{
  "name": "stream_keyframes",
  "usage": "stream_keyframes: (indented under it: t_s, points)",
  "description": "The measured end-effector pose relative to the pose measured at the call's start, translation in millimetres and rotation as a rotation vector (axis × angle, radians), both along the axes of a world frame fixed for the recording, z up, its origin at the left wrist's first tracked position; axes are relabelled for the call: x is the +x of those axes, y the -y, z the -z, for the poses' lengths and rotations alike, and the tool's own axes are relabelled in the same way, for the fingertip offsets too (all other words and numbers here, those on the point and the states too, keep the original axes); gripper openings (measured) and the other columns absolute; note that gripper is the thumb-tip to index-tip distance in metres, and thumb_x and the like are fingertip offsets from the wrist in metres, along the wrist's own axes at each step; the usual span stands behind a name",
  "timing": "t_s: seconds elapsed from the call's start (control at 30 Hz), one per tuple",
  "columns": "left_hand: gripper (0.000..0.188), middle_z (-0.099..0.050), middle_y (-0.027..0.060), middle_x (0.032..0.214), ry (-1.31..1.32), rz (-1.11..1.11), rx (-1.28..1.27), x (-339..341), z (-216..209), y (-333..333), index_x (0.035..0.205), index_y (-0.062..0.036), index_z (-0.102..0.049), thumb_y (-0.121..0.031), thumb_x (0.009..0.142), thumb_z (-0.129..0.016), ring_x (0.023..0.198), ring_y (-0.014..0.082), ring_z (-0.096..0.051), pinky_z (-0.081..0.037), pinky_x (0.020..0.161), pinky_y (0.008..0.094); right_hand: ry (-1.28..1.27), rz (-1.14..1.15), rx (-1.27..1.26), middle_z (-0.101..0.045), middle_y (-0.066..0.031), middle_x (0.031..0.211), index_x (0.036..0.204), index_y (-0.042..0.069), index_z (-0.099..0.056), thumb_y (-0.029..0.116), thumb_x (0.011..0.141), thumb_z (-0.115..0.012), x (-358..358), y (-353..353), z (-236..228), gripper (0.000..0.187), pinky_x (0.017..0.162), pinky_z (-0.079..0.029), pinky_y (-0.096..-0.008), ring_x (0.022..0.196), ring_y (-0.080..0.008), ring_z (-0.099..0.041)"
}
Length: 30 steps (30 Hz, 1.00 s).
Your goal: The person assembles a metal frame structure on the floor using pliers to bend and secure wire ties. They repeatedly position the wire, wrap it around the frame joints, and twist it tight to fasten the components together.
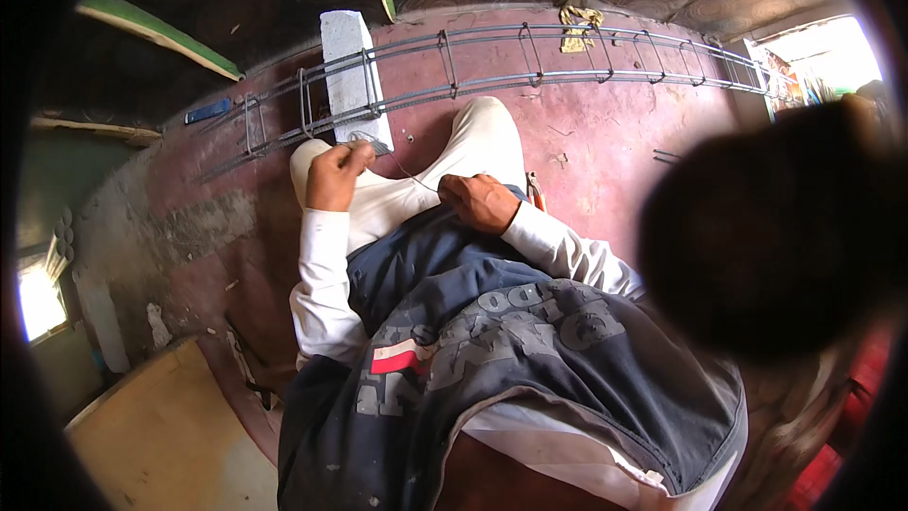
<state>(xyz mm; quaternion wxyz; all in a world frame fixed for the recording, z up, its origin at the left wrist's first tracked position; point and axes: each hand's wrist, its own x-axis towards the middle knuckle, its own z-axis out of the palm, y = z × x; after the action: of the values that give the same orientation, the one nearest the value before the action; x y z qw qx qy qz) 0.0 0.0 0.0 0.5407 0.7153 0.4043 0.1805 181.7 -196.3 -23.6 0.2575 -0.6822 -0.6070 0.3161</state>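
Note:
A thin wire [405, 169] stretches between my two hands above my lap. My left hand [333, 178] is closed, its fingertips pinching at one end of the wire beside the block's near end. The other end runs into the curled fingers of my right hand [480, 202], over my thigh. Beyond both hands lies a long steel rebar cage [539, 78] with several square stirrups. Its left part rests across a pale block [348, 47]. Close to my right wrist are red-handled pliers [536, 193], partly hidden by my clothing.
A blue object [207, 112] lies near the cage's left end. Yellow material [579, 33] hangs by the cage's far bars. Short dark rods [667, 157] lie on the reddish floor [596, 156]. A blurred dark shape [757, 237] covers the right side; a tan board [170, 435] is lower left.

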Motion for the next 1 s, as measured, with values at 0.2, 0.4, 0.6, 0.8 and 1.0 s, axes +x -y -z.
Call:
stream_keyframes:
  t_s: [0.2,0.4,0.6,0.8,1.0]
  points:
    - [0.021,-0.069,0.0086,0.08,0.148,-0.433,0.135,-6,3,-7,0.09,0.0018,-0.066,-0.019,0.088,-0.067,0.074,0.0138,-0.067,-0.055,0.066,0.0297,-0.151,0.139,0.069,-0.061,-0.0165,0.079,0.087,0.003,-0.057,0.01,0.086,-0.048,18,-1,-4,0.011,0.068,-0.049,-0.0423,0.076,-0.0372,-0.062]
    - [0.018,-0.067,0.0142,0.093,0.082,0.393,0.858,51,-38,70,0.104,-0.0019,-0.063,-0.011,0.089,-0.059,0.093,0.0318,-0.063,-0.047,0.084,0.0381,-0.282,-0.2,0.154,-0.061,-0.0147,0.081,0.09,0.003,-0.059,0.011,0.091,-0.05,51,-7,-43,0.012,0.07,-0.048,-0.0372,0.076,-0.0323,-0.06]
    - [0.02,-0.068,0.0189,0.088,0.169,0.35,0.352,60,-20,76,0.1,0.0004,-0.066,-0.014,0.091,-0.055,0.084,0.0346,-0.066,-0.052,0.074,0.0374,-0.106,-0.434,0.101,-0.061,-0.0138,0.08,0.09,0.003,-0.056,0.012,0.09,-0.049,118,-32,-61,0.011,0.07,-0.046,-0.0382,0.075,-0.0318,-0.06]
    - [0.021,-0.07,0.0144,0.088,0.087,0.258,0.342,88,12,69,0.097,0.0,-0.067,-0.017,0.091,-0.057,0.079,0.0255,-0.068,-0.052,0.071,0.0345,0.281,-0.694,0.039,-0.065,-0.0121,0.103,0.103,0.009,-0.061,0.019,0.091,-0.05,165,-92,-32,0.02,0.085,-0.048,-0.0392,0.097,-0.0281,-0.061]
    - [0.021,-0.051,0.0009,0.06,0.134,-0.223,-0.515,119,43,-17,0.095,0.0,-0.067,-0.015,0.092,-0.054,0.043,0.0091,-0.043,-0.033,0.036,0.0268,0.135,0.024,0.207,-0.068,-0.0176,0.099,0.121,0.008,-0.057,0.027,0.089,-0.058,228,-185,-36,0.037,0.081,-0.05,-0.0418,0.093,-0.0318,-0.065]
